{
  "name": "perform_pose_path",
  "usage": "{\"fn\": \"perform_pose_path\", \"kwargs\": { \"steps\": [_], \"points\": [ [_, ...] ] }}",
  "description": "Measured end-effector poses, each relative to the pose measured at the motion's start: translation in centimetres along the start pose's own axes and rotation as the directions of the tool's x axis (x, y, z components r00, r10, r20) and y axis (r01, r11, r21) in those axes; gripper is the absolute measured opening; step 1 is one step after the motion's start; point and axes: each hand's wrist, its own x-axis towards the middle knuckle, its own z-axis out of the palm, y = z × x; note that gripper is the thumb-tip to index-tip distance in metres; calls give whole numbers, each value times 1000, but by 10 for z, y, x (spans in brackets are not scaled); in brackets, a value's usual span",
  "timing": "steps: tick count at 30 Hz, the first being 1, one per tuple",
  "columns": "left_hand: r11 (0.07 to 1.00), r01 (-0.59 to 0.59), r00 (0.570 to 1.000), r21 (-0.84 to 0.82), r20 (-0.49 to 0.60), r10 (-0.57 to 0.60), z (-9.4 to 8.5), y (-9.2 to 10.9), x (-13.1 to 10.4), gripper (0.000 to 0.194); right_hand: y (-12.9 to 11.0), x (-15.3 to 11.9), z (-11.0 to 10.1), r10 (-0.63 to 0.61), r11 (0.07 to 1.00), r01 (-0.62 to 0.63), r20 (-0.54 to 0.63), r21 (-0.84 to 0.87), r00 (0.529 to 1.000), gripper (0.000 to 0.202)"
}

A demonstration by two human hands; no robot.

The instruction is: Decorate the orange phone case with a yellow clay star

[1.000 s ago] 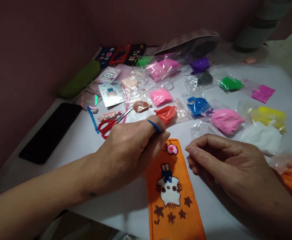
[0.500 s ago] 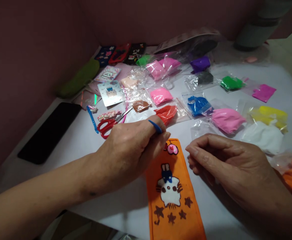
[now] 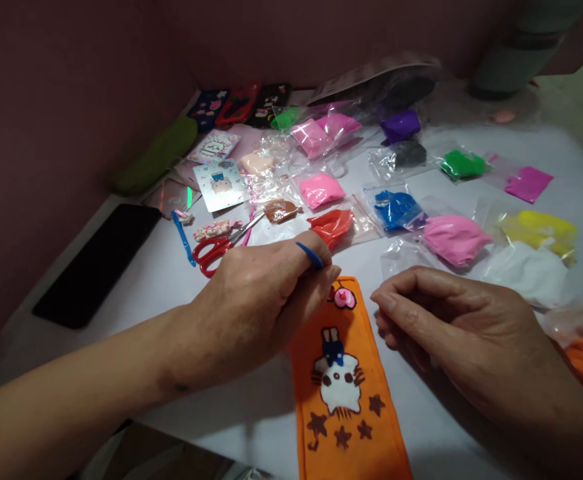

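Observation:
My left hand (image 3: 271, 293) is closed around a blue pointed tool (image 3: 310, 255), over the upper left part of an orange panel (image 3: 371, 360). The tool's lower end is hidden by the fingers. A white cat figure (image 3: 340, 387) in blue clothes, brown stars (image 3: 342, 437) and a pink round shape (image 3: 344, 298) decorate the panel. Just right of the panel, my right hand (image 3: 451, 333) rests with fingers curled and thumb against the index finger. Whether anything is pinched there cannot be seen.
Red scissors (image 3: 212, 252), a blue stick (image 3: 184, 240) and a black phone (image 3: 98, 263) lie at the left. Bags of coloured clay, among them blue (image 3: 397, 211), pink (image 3: 455, 239) and white (image 3: 526, 275), spread across the white table (image 3: 251, 413). A grey cylinder (image 3: 514, 60) stands behind.

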Motion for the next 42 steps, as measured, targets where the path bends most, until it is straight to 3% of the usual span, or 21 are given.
{"fn": "perform_pose_path", "kwargs": {
  "steps": [9, 17, 32, 36, 42],
  "points": [
    [1000, -2, 1000, 8, -25, 2, 0, 1, 1, 18, 0, 1, 0, 10, 1000, -10, 6, -6, 1000, 20],
    [999, 33, 998, 8, 50, -33, -1, 4, -1, 12, -2, -2, -1, 14, 1000, -14, 1, 8, 1000, 22],
    [999, 32, 999, 3, 41, -33, -3, 4, -1, 12, -4, 1, -1, 2, 1000, -3, 26, 9, 1000, 18],
    [998, 53, 999, -27, 3, -53, -7, 3, -2, 13, -3, 0, -1, 2, 1000, -2, 4, -20, 1000, 21],
    [992, 97, 995, -85, -24, -100, -9, 1, -3, 12, -2, -3, -3, -97, 980, 88, -39, -176, 995, 18]
  ]
}}
